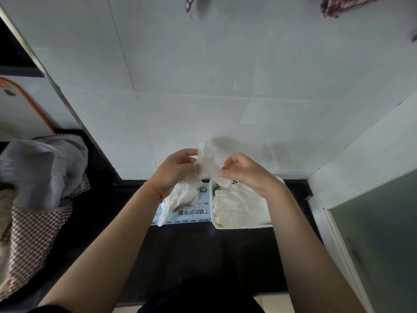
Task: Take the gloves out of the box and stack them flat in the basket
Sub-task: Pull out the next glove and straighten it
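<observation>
- A black counter [185, 249] meets a pale tiled wall [203, 86] at the back; a frosted door [379, 233] closes in the right side.
- Bare counter lies in front of the box [194, 213] and the basket [246, 226], which sit side by side against the wall.
- Left hand [174, 171] and right hand [246, 173] each pinch a crumpled white glove [209, 162], held above both, long axis roughly upright.
- More gloves [239, 206] lie in the basket; one [180, 199] spills from the box.
</observation>
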`<state>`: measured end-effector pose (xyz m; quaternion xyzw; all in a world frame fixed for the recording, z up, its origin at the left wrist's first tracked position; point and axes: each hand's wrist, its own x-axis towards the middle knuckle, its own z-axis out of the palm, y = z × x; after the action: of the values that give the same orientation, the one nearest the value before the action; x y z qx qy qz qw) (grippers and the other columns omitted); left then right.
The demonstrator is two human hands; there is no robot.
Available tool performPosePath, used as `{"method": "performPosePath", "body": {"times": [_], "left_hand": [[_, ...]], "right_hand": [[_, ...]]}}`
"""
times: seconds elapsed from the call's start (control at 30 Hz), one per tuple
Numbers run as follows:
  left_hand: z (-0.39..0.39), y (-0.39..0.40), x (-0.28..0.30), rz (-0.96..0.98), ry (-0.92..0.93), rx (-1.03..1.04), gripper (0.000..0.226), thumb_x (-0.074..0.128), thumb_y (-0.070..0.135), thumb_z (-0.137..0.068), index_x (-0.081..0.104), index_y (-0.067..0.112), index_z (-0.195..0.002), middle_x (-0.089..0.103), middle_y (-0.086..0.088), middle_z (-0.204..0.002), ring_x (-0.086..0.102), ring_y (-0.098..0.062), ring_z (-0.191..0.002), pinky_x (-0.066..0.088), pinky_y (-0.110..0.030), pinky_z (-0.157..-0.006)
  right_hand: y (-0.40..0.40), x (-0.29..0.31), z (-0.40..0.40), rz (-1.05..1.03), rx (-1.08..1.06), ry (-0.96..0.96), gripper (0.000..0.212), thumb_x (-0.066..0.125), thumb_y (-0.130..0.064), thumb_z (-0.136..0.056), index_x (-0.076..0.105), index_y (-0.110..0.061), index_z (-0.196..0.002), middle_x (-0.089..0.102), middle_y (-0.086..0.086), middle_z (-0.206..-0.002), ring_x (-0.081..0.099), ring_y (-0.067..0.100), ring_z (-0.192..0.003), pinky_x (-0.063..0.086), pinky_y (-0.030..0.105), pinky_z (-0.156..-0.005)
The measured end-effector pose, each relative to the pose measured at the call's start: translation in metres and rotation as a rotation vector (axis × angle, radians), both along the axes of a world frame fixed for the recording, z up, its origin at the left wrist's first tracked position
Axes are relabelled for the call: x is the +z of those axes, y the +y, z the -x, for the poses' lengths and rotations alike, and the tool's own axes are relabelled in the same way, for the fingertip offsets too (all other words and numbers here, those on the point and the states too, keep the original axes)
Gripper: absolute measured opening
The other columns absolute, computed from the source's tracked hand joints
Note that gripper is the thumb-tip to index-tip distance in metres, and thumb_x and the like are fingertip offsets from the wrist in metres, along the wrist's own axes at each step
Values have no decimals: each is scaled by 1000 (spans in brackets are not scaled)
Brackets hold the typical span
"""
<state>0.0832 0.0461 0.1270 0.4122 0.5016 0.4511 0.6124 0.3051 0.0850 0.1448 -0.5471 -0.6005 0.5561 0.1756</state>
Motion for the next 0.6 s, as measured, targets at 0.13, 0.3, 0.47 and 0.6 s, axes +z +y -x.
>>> {"method": "performPosePath", "body": {"times": [0.13, 0.3, 0.47, 0.6], "left_hand": [[-10, 1, 7, -26, 11, -108, 50, 59, 4, -72, 63, 15, -121, 66, -1, -82, 61, -16, -71, 48, -24, -61], [4, 4, 2, 6, -158, 23, 50, 52, 3, -71, 64, 24, -115, 61, -4, -86, 59, -17, -76, 47, -30, -68], [-5, 1, 5, 26, -279, -57, 47, 49, 5, -74, 62, 19, -117, 64, -10, -88, 60, -21, -74, 50, -29, -64], [-4, 5, 0, 40, -261, 122, 41, 49, 4, -72, 64, 17, -107, 59, -2, -73, 51, -15, -62, 43, -27, -59]], "right_hand": [[-5, 4, 9, 24, 80, 32, 39, 81, -23, -79, 63, -18, -113, 73, 8, -92, 70, 15, -84, 51, 31, -87], [-5, -3, 0, -2, 96, -53, 24, 80, -29, -80, 71, -20, -100, 68, -2, -92, 64, 10, -81, 49, 20, -78], [-11, -5, 16, 25, 59, 122, 36, 73, -36, -86, 64, -22, -118, 68, -7, -118, 65, 6, -104, 52, 26, -87], [-15, -7, 15, 18, 76, 13, 16, 73, -14, -85, 71, -10, -100, 74, 10, -97, 70, 18, -88, 55, 31, -84]]}}
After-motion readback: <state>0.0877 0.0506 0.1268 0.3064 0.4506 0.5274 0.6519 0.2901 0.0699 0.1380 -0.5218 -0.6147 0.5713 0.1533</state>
